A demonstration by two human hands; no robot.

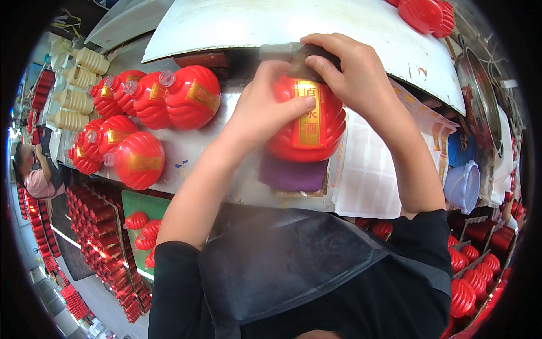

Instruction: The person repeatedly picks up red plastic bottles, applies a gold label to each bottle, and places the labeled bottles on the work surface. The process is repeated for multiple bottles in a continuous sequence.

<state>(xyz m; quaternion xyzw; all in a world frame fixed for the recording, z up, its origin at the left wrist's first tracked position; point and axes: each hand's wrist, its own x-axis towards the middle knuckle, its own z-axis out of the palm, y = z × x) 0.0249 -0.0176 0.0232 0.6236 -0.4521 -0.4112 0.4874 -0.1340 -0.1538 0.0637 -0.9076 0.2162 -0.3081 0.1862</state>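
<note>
A round, ribbed red bottle (282, 144) with a gold label (309, 116) lies on a purple pad (293, 174) in front of me. My left hand (271, 101) grips the bottle's upper left side, its thumb lying across the label and its fingers partly hidden and blurred. Curled over a dark brown, pad-like thing (303, 66) at the bottle's far end is my right hand (350, 65). That dark piece covers the bottle's neck, so I cannot make out the neck or cap.
Several labelled red bottles (195, 97) stand at the left of the metal table (226, 113). Sheets of labels (367, 169) lie right of the bottle. A white board (282, 22) spans the far side. A pale bucket (462, 186) is at right; racks of red bottles flank me.
</note>
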